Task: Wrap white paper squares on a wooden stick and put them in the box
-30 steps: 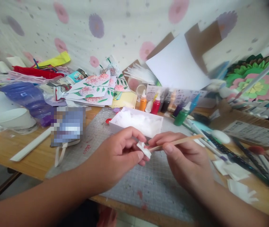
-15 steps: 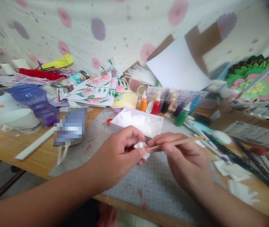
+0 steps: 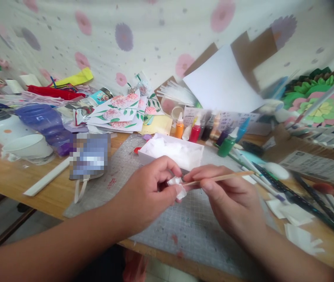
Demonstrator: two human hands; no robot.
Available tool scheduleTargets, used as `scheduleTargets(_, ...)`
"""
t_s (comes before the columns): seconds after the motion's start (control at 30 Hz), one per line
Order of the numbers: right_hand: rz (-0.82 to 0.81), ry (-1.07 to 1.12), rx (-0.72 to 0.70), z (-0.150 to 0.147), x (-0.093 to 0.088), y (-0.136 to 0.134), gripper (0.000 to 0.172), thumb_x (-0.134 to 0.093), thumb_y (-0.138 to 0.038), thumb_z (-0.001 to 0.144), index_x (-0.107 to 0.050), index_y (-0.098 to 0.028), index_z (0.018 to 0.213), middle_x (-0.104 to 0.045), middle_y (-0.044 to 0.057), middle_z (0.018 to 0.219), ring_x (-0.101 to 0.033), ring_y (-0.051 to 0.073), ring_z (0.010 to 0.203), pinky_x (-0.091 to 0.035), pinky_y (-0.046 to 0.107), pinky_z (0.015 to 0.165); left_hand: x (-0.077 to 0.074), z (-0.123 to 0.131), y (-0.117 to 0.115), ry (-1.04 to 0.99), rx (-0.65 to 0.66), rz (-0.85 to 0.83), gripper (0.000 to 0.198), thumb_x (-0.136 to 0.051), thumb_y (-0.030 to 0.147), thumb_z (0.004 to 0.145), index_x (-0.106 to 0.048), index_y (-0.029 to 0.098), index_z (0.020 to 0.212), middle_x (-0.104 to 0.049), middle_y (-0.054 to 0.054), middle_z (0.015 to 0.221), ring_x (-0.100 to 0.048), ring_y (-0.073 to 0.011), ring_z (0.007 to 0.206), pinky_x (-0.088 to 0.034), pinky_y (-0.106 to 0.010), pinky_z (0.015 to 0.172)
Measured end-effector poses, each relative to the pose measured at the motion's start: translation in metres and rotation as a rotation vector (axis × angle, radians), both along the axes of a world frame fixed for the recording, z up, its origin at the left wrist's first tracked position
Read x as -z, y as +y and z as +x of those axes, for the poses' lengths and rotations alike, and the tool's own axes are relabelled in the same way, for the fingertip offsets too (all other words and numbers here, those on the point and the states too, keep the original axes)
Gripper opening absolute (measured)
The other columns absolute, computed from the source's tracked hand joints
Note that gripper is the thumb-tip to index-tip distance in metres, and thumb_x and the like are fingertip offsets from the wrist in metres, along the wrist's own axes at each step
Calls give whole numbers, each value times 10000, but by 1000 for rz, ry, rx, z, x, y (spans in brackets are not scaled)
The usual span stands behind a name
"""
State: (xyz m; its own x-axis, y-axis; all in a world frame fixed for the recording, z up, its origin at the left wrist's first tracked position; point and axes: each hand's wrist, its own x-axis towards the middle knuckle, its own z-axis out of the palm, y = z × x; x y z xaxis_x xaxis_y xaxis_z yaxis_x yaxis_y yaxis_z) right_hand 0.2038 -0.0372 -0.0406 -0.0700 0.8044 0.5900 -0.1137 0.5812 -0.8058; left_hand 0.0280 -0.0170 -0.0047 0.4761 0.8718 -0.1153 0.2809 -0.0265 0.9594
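Observation:
Between its thumb and fingers, my left hand [image 3: 152,192] pinches a small folded piece of white paper [image 3: 181,192]. My right hand [image 3: 228,196] is closed on a thin flat wooden stick [image 3: 228,177]. The stick lies nearly level, and its left end meets the white paper at my left fingertips; I cannot tell whether it is inside the fold. Just beyond both hands stands a white box [image 3: 194,158] filled with fluffy white stuffing [image 3: 167,148]. Beneath my hands is a grey cutting mat [image 3: 167,239].
Several paint bottles [image 3: 195,131] stand behind the box. To the right lie brushes and pens, cut white papers [image 3: 302,235] and a cardboard box [image 3: 316,156]. At left are a white cup [image 3: 27,147], a purple bottle [image 3: 45,125] and a white strip [image 3: 47,176]. Flower drawings [image 3: 125,111] lie behind.
The view has shifted slightly, so the table things appear a little further right. Both hands keep their grips; the white paper at my left fingertips looks slightly more spread around the stick's end.

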Motion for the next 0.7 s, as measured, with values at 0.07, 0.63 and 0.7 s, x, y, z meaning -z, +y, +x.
scheduleTargets(0.07, -3, -1, -6, 0, 1, 0, 185, -598, -128, 878, -729, -255, 905, -730, -3, 898, -684, 115, 885, -554, 254, 845, 0, -1, 0, 8, 0, -7, 105, -565, 225, 831, -478, 219, 888, -619, 28, 720, -549, -138, 676, -446, -267, 597)
scheduleTargets(0.63, -24, -8, -45, 2, 4, -1, 179, -586, -140, 888, -719, -257, 908, -725, 1, 900, -681, 135, 875, -554, 289, 822, -2, -3, 0, -1, 24, -18, 125, -570, 214, 820, -471, 215, 897, -614, 33, 712, -564, -129, 660, -455, -271, 614)
scheduleTargets(0.7, -27, -18, -44, 2, 4, -1, 180, -583, -137, 888, -719, -255, 902, -725, 4, 893, -683, 139, 871, -555, 296, 819, -2, -2, 0, -18, 23, -29, 137, -575, 209, 812, -465, 213, 894, -608, 36, 704, -569, -129, 664, -460, -270, 618)
